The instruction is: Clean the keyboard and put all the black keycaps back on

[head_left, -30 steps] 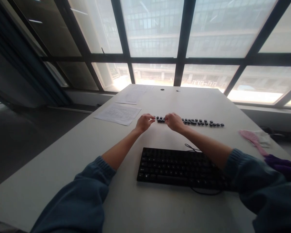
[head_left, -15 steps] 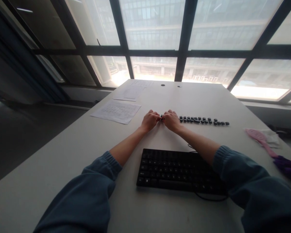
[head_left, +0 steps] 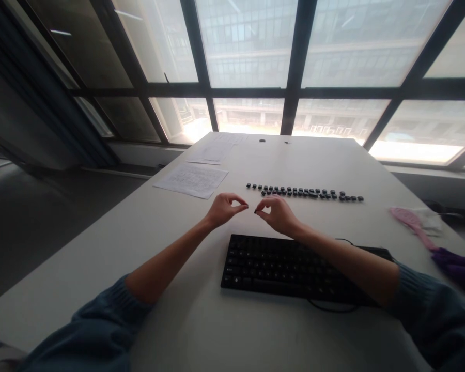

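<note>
A black keyboard (head_left: pixel 290 268) lies on the white table (head_left: pixel 201 325) in front of me. Beyond it runs a row of several loose black keycaps (head_left: pixel 306 192). My left hand (head_left: pixel 225 208) hovers just above the keyboard's far edge, thumb and forefinger pinched on a small dark keycap (head_left: pixel 246 207). My right hand (head_left: pixel 277 213) mirrors it close beside, also pinched on a small dark keycap (head_left: pixel 256 212). The two pinches nearly touch, a little nearer to me than the row.
Printed paper sheets (head_left: pixel 191 179) lie at the left, with more paper (head_left: pixel 213 151) behind them. A pink brush (head_left: pixel 413 223) and a purple cloth (head_left: pixel 459 263) rest at the right edge. The keyboard cable (head_left: pixel 333 308) loops at its near side. Large windows stand behind the table.
Both hands have drawn back from the left end of the keycap row toward the keyboard, each now pinching a keycap. The row's left end is uncovered again.
</note>
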A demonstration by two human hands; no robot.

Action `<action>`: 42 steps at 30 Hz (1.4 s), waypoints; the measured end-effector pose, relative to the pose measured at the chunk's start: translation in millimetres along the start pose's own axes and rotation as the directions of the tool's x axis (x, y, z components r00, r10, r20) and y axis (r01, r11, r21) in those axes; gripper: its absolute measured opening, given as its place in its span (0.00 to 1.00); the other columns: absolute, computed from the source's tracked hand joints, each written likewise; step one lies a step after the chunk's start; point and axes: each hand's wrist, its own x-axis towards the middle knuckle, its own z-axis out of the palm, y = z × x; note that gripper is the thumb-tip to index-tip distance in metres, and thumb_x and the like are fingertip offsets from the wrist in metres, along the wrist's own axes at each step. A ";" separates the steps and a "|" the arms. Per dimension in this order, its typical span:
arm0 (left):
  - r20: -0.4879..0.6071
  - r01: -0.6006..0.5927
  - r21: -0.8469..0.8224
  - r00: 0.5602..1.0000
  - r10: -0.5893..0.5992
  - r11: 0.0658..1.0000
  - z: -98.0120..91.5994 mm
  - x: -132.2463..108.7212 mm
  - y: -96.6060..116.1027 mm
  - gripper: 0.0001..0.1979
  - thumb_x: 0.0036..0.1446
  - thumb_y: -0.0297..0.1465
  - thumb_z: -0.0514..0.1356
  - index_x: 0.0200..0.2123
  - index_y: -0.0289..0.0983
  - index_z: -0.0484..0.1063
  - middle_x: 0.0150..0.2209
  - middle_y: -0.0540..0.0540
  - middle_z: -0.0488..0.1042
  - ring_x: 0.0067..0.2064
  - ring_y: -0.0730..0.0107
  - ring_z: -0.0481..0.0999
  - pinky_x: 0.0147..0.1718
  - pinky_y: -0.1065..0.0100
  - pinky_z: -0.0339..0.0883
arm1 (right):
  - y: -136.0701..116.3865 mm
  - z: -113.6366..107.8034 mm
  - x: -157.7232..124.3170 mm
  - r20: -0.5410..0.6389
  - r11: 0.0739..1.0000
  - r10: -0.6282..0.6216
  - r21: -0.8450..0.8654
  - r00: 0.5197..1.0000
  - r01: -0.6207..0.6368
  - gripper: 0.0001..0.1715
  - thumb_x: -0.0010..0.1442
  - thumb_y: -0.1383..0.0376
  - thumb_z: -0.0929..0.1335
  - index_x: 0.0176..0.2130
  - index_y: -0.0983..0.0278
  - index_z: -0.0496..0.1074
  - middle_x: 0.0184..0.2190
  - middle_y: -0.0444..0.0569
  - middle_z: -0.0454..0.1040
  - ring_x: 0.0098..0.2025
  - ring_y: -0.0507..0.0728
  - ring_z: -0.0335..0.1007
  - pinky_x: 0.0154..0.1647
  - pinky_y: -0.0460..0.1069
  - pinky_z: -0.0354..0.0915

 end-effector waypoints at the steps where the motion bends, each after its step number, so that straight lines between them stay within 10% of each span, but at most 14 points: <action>1: 0.034 0.020 -0.046 0.999 -0.018 0.999 -5.3 -14.9 8.8 0.09 0.53 0.39 0.69 0.34 0.40 0.84 0.32 0.48 0.83 0.31 0.69 0.72 0.32 0.67 0.61 | -8.4 -3.7 -12.8 0.025 0.998 0.006 0.067 1.000 -0.007 0.03 0.57 0.69 0.74 0.32 0.61 0.80 0.32 0.47 0.80 0.39 0.57 0.71 0.46 0.51 0.62; 9: 0.265 0.154 -0.229 0.960 -0.090 0.961 -4.0 -81.2 40.1 0.06 0.53 0.34 0.69 0.33 0.38 0.84 0.33 0.46 0.83 0.36 0.66 0.78 0.35 0.68 0.64 | -49.2 -1.6 -66.3 0.142 0.976 0.027 0.210 0.990 -0.057 0.07 0.55 0.72 0.73 0.31 0.61 0.81 0.29 0.46 0.81 0.36 0.57 0.74 0.43 0.51 0.65; 42: 0.233 -0.174 0.078 0.961 0.152 0.982 -2.8 -95.1 44.5 0.10 0.62 0.36 0.63 0.30 0.44 0.83 0.37 0.46 0.80 0.42 0.62 0.72 0.47 0.61 0.67 | -51.6 10.5 -87.8 0.126 0.996 -0.087 -0.024 0.988 0.090 0.05 0.62 0.68 0.70 0.33 0.62 0.76 0.38 0.49 0.76 0.44 0.58 0.67 0.50 0.54 0.62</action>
